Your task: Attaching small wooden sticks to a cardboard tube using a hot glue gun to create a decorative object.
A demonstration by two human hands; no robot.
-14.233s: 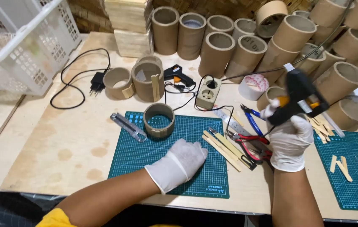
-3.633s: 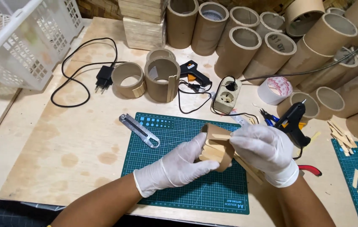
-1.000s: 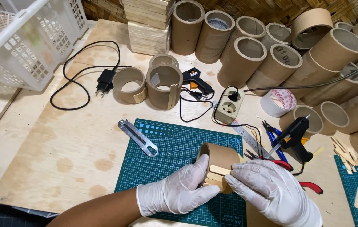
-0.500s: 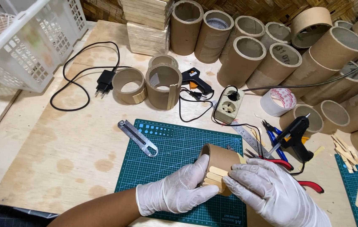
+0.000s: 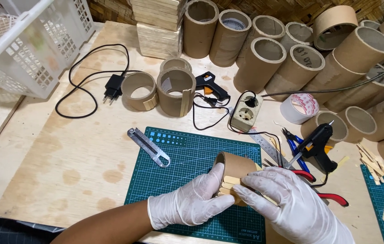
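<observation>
**Gloved hands press wooden sticks onto a cardboard ring**

Both hands wear white gloves and meet over a green cutting mat (image 5: 187, 153) on the plywood surface (image 5: 52, 153). The left hand (image 5: 192, 201) cups a short cardboard ring (image 5: 235, 165) lying on its side, thumb up along its near face. The right hand (image 5: 291, 203) lays its fingers (image 5: 250, 195) on pale wooden sticks (image 5: 229, 184) set side by side against the ring's wall. A black glue gun (image 5: 318, 144) stands propped just right of the mat, near red-handled pliers (image 5: 332, 196) and a steel ruler (image 5: 266, 149). A metal utility knife (image 5: 149, 147) lies at the mat's upper left corner. Tall cardboard tubes (image 5: 291, 68) crowd the far edge, and a white plastic basket (image 5: 25, 45) sits at far left.
</observation>
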